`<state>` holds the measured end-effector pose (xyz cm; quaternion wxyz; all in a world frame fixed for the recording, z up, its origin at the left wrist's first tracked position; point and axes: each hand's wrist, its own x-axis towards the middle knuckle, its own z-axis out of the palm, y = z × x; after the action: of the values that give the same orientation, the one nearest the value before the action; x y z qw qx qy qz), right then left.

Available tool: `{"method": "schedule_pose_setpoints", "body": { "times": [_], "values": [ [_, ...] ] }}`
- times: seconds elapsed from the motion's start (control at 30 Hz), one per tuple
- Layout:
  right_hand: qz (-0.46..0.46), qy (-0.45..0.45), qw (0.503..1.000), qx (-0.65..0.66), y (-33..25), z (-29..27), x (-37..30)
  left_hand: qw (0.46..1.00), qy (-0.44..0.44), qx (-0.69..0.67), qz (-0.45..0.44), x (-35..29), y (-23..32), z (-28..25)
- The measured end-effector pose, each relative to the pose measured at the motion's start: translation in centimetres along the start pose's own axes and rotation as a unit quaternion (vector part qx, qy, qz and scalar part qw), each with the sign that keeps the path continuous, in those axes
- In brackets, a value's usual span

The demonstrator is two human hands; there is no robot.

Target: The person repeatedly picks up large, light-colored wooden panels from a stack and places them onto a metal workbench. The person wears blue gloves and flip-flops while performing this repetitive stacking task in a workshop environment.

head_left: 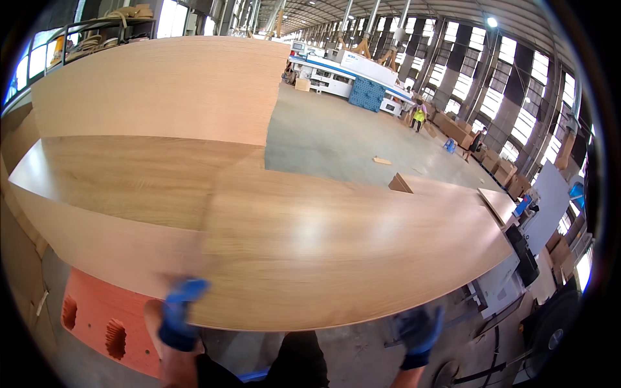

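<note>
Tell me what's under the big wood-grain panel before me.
The panel appears to overlap another wood-grain board at left, with a pale stack and red base lower down. Whatever lies beneath the panel's middle is covered.

"Where does the light come from?"
"Tall, bright, gridded windows (522,123) at two o'clock and a round white lamp (492,22) at half past one, under a pale ribbed roof (427,8)."
"And the rest?"
"Smooth grey floor (317,139) at twelve, dark metal-framed rack (111,23) at ten."
</note>
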<state>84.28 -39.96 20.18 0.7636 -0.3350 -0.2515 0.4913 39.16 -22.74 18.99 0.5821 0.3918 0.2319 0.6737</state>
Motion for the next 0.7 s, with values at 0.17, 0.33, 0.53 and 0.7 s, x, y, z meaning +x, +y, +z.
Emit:
{"method": "schedule_pose_setpoints", "body": {
  "times": [0.17,0.33,0.53,0.7],
  "values": [
    [-0.179,0.162,0.970,0.000,-8.2,-6.3,2.8,0.987,0.109,-0.032,0.112,1.9,10.2,-15.9],
    [-0.277,0.084,0.956,-0.052,-4.2,-2.8,4.2,0.951,0.160,0.084,0.249,1.6,17.6,-28.7],
    [-0.202,0.140,0.969,0.002,11.3,13.0,2.9,0.886,0.392,-0.151,0.194,1.0,22.4,-33.1],
    [0.347,-0.268,0.899,0.009,18.7,25.3,1.9,0.932,0.273,0.058,0.231,5.2,17.2,-26.6]
  ]
}}
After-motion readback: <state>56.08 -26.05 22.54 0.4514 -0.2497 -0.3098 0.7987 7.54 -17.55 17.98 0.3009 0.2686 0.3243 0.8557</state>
